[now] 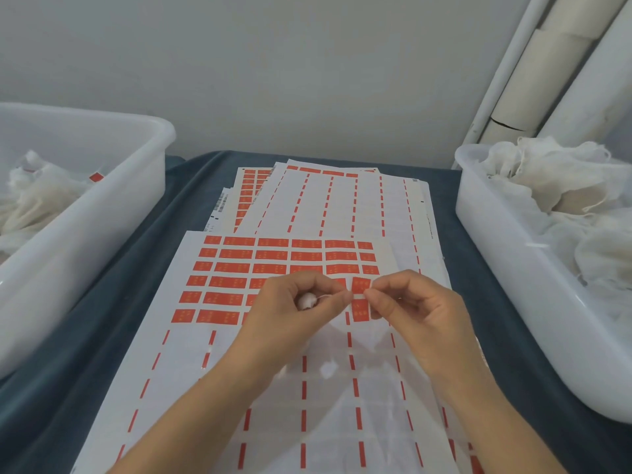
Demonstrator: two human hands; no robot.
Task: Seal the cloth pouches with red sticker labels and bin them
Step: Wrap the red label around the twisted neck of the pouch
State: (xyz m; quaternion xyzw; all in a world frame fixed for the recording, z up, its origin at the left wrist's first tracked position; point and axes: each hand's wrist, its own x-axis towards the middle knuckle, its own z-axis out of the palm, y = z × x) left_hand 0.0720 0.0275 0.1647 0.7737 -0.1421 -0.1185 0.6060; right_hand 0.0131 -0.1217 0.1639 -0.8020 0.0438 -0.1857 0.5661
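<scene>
I see the red sticker label [360, 299] pinched between the fingertips of my left hand [301, 302] and right hand [410, 302], folding over a thin cord above the label sheet [219, 299]. The left hand also curls round a small white bundle, probably the pouch neck. Sealing is in progress. The left bin [102, 213] holds few labelled pouches; the right bin [506, 234] is heaped with gauzy, crumpled unsealed ones, so much remains.

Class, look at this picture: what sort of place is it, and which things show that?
Probably a small hand-packing workstation: sheets of red sticker labels on a cloth-covered table, with white plastic bins of cloth pouches either side.
</scene>
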